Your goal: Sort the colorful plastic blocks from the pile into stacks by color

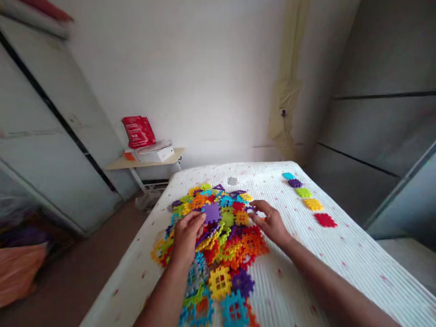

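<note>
Under the hands a heap of interlocking plastic tiles [223, 243] in many colours spreads over the white bed. My left hand [189, 229] is closed at the left edge of a solid purple tile [211, 212], with thumb and fingers pinching it above the heap. On the heap's right side, my right hand [269, 222] has thumb and forefinger apart, with nothing visible between them. Its fingertips are close to an orange window tile [242, 218]; whether they touch it I cannot tell. A green tile [227, 219] lies between the two hands.
Along the bed's right side lie separate tiles in a row: light blue [289, 175], purple [294, 183], green [303, 192], yellow [314, 204] and red [325, 220]. A grey tile [232, 180] lies beyond the heap. At back left, a small table [119, 164] bears a red package [138, 131].
</note>
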Demonstrator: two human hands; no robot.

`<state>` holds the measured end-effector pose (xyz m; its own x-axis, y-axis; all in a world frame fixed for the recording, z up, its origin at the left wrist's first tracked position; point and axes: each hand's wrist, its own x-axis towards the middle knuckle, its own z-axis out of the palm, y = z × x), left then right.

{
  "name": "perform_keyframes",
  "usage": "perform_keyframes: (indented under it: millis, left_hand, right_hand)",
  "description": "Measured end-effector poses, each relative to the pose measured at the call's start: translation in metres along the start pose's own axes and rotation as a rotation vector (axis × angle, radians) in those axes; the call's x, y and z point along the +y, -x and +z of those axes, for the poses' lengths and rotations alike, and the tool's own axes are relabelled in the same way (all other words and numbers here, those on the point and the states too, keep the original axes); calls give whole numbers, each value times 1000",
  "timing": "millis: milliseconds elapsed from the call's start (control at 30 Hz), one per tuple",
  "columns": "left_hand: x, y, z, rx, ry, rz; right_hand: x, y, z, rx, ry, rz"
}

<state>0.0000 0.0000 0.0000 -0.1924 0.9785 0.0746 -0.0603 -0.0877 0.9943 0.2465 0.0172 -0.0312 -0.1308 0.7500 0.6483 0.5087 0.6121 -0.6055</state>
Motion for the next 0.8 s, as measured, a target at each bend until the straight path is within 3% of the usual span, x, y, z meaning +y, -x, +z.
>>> perform_keyframes:
  millis: [167,333,633,700,800]
  left_hand:
    - [4,3,22,-82,-40,-11]
    - [12,-1,30,-160,-89,-59]
    - [37,-12,52,-251,-242,-56]
    - [44,-16,46,-200,-275,-17]
    - [50,-20,16,-16,-426,122]
  right_hand:
    - [-61,-9,11,-110,60,-65]
    - [-75,-22,19,-110,184,-44]
    - [-60,-37,18,-72,250,21]
    - [-39,-44,6,-49,239,74]
    - [14,-58,-30,19,362,241]
